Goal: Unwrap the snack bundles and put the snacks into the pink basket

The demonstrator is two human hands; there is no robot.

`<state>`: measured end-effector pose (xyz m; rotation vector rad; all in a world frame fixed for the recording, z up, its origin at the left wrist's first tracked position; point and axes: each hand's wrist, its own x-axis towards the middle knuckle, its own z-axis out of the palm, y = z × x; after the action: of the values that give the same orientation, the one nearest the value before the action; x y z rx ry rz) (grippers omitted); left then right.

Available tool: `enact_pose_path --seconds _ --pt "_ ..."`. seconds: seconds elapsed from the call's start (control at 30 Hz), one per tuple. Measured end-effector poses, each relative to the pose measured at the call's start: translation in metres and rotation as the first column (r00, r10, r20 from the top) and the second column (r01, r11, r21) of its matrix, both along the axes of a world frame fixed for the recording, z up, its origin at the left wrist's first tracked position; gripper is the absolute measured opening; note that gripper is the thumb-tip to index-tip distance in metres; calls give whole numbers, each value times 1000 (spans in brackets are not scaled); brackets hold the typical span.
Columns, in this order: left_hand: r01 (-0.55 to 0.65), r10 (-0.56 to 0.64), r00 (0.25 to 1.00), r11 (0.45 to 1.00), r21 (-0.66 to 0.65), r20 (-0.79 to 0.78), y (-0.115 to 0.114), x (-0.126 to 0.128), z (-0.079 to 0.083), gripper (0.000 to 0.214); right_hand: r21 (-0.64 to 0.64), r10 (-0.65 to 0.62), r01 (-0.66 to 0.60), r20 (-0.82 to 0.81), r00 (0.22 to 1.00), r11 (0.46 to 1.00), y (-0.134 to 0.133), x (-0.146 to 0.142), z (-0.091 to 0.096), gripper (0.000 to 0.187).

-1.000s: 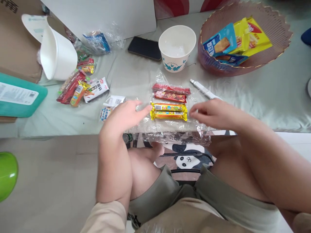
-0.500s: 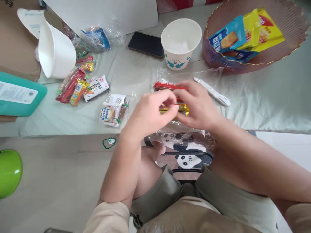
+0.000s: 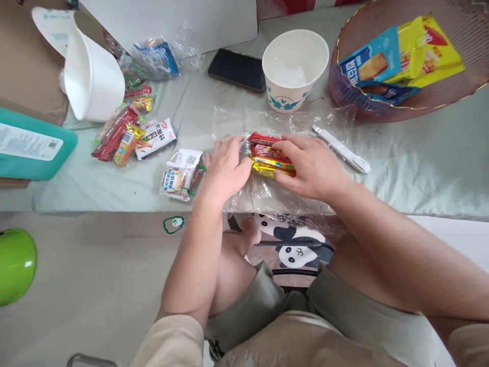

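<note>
The left hand (image 3: 226, 171), the red and yellow snack sticks (image 3: 264, 153) and the right hand (image 3: 310, 165) made a row over a clear plastic sheet (image 3: 246, 196).
Going left to right, with the sticks at the clock's middle: the cookie pack (image 3: 174, 181) lay near eight o'clock, beyond the left hand. The left hand was at nine, its arm coming up from seven; its fingers were spread and pointed to one, and its thumb reached toward the sticks' left ends, maybe touching. The sticks lay side by side, their long way running from just past nine to just past three. The right hand was at three, its arm coming from four, its bent fingers and thumb apart over the right ends; I can't tell if it squeezed them. The white tool (image 3: 342, 149) lay near two, slanting from ten to four.
</note>
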<state>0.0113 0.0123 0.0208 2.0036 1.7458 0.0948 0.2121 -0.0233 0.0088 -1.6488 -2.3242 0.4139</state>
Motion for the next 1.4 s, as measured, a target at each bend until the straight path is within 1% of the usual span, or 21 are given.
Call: enact_pose_path --seconds 0.07,0.13,0.2,0.27,0.33,0.43,0.57,0.63,0.7,0.77,0.8,0.87,0.93,0.97,1.03,1.07,1.13,1.2,1.3,1.4 --pt "27 -31 998 997 -69 -58 -1 0 1 61 -8 1 -1 -6 1000 1000 0 2 0 44" --pt "75 -88 990 990 -116 -110 -1 -1 2 67 2 11 -11 5 1000 1000 -2 3 -2 45" --pt "109 -128 981 986 -129 -147 -2 -2 3 72 28 45 -46 31 998 999 -7 4 -5 56" --pt "116 -134 978 986 -119 -161 -3 -3 3 74 42 101 -104 67 993 994 -13 5 -8 67" --pt "113 -131 978 987 -118 -159 -2 -3 4 73 38 137 -141 88 987 989 -17 5 -10 64" --pt "123 -146 977 981 -150 -152 -1 -3 6 75 16 135 -136 65 989 991 -20 6 -12 54" --pt "138 -169 975 969 -204 -146 2 -3 8 87 15 139 -139 -13 990 990 -16 9 -15 53" --pt "150 -187 971 962 -227 -148 2 -4 9 97 33 126 -124 -76 989 992 -13 12 -15 52" --pt "160 -202 967 955 -250 -153 3 -5 9 105 39 96 -91 -153 984 995 -9 15 -11 47" --pt "167 -212 964 951 -261 -157 2 -5 9 110 -1 40 -42 -216 976 999 -5 17 -5 44" --pt "171 -218 963 949 -265 -160 2 -6 9 110 -37 -1 -8 -232 973 999 -3 18 -2 45" --pt "184 -235 958 944 -273 -165 2 -7 9 112 -81 -118 102 -215 970 991 1 17 1 52" --pt "196 -250 953 939 -283 -172 2 -7 8 112 -32 -215 212 -151 965 977 4 14 1 56" --pt "200 -255 952 937 -285 -171 2 -8 8 112 18 -233 237 -114 966 971 5 11 -1 55" --pt "207 -259 952 938 -280 -163 2 -8 7 113 94 -224 227 -44 974 969 8 6 -5 51" --pt "208 -258 953 939 -275 -158 3 -8 7 113 104 -206 206 -15 979 973 10 5 -7 49" --pt "206 -254 954 940 -274 -156 3 -7 6 112 81 -175 172 28 984 982 13 3 -10 50" --pt "197 -251 953 938 -284 -169 2 -7 7 112 49 -139 137 51 989 989 15 4 -11 56" --pt "197 -253 952 938 -286 -174 2 -7 7 111 49 -106 104 40 994 993 17 8 -12 61" --pt "207 -258 952 939 -274 -165 3 -8 6 112 32 -121 122 -30 992 992 19 13 -13 60"
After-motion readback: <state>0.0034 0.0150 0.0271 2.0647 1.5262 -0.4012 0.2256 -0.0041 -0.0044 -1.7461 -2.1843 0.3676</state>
